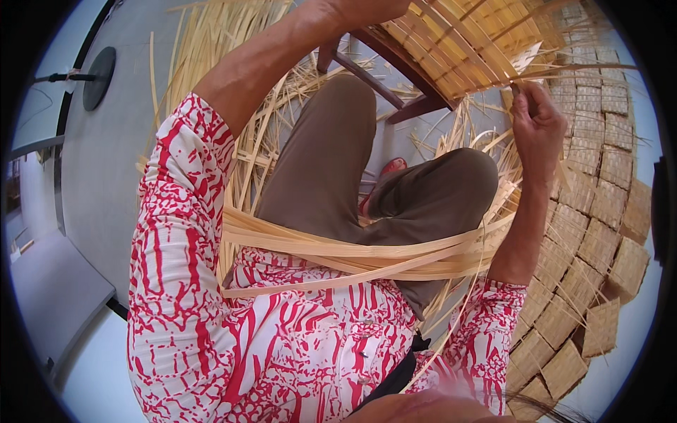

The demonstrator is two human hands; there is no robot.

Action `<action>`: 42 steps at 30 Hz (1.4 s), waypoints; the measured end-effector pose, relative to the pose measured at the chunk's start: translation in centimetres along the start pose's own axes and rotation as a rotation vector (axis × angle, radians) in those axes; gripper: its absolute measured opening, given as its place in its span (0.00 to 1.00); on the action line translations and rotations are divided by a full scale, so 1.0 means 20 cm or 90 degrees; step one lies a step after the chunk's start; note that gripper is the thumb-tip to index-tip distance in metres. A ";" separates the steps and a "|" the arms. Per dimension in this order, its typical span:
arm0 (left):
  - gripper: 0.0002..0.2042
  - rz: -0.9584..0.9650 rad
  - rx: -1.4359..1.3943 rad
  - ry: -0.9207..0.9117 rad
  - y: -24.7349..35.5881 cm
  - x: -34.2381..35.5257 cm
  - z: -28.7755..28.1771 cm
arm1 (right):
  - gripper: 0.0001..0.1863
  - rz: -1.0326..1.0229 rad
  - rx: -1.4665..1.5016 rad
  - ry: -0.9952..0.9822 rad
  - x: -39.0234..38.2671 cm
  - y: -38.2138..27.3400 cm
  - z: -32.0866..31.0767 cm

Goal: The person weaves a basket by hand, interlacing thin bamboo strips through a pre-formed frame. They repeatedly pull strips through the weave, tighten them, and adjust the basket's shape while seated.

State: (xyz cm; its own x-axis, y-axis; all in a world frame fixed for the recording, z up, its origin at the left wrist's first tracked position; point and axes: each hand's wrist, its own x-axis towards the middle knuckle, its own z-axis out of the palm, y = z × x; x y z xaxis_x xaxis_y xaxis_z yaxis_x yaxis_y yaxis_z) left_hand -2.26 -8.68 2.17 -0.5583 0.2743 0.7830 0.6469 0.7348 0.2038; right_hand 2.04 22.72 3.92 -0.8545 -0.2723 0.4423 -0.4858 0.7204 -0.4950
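Note:
A woven panel of flat, pale yellow bamboo-like strips (458,46) leans at the top, over a dark reddish wooden stand (422,106). At the panel's near right corner, my right hand (539,120) is closed in a pinch on a thin strip (514,86). My left hand (363,8) reaches to the panel's upper left side. The top edge of the picture cuts it off, so its fingers are hidden. Across my lap lies a bundle of long flat strips (352,248).
Loose strips (222,42) spread over the grey floor (106,162) beyond my left arm. On the right stand rows of small woven box-like blocks (589,194), with a few lying askew. A round black base (99,78) on a pole is at the far left.

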 end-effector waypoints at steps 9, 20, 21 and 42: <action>0.06 -0.024 -0.091 -0.032 -0.02 -0.02 0.08 | 0.06 0.063 0.084 -0.073 0.00 0.09 -0.01; 0.09 0.077 -0.210 0.069 0.36 0.09 0.12 | 0.08 0.111 0.110 -0.099 0.08 0.03 -0.01; 0.08 0.105 -0.218 0.037 0.39 0.12 0.15 | 0.08 0.098 0.132 -0.108 0.09 0.03 -0.01; 0.03 0.138 -0.300 -0.277 0.52 0.12 -0.04 | 0.11 -0.288 -0.062 0.002 -0.05 -0.08 -0.11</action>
State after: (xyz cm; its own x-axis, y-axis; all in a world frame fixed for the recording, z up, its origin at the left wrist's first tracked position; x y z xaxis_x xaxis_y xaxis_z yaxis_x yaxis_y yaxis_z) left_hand 3.54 -0.95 6.68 -0.4849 0.6826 0.5468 0.8700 0.3127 0.3811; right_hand 3.98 23.19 5.87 -0.5600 -0.5716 0.5997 -0.7902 0.5859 -0.1795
